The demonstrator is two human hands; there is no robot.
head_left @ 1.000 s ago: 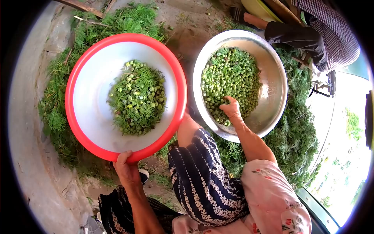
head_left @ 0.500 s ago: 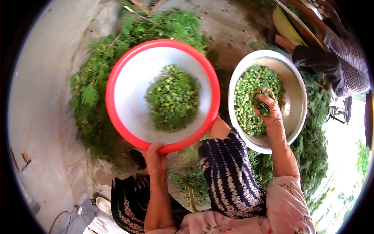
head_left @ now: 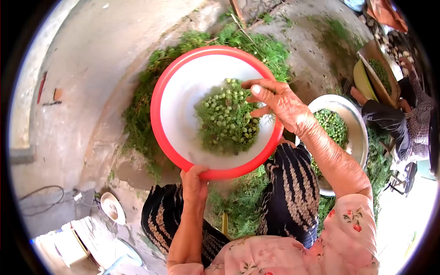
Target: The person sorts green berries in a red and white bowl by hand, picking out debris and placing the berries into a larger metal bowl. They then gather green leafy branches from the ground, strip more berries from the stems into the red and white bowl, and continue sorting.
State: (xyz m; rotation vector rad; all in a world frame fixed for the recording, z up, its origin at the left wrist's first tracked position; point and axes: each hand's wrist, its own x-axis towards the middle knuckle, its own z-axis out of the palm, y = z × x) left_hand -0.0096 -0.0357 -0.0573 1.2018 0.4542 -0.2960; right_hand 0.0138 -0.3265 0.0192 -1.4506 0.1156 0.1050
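Observation:
My left hand (head_left: pixel 195 185) grips the red rim of a white plastic basin (head_left: pixel 178 123) at its near edge, fingers wrapped round it. Inside the basin lies a heap of small round green fruits mixed with feathery leaf bits (head_left: pixel 227 117). My right hand (head_left: pixel 282 103) reaches over the basin's right side, fingers spread and holding nothing, close to the heap. Beneath my right forearm stands a metal basin (head_left: pixel 364 149), partly hidden, with more green fruits (head_left: pixel 333 126) in it.
Feathery green branches (head_left: pixel 142 101) lie on the ground around the basins. At the right a person (head_left: pixel 382 112) sits by a tray (head_left: pixel 392 94) and a yellow-green bowl (head_left: pixel 362 80). A shallow dish (head_left: pixel 112 207) stands at lower left, near a cable (head_left: pixel 63 195).
My right hand has moved left from the metal basin to above the red-rimmed one, and the leafy handful it held is gone from it. The view has shifted; my left hand keeps its grip.

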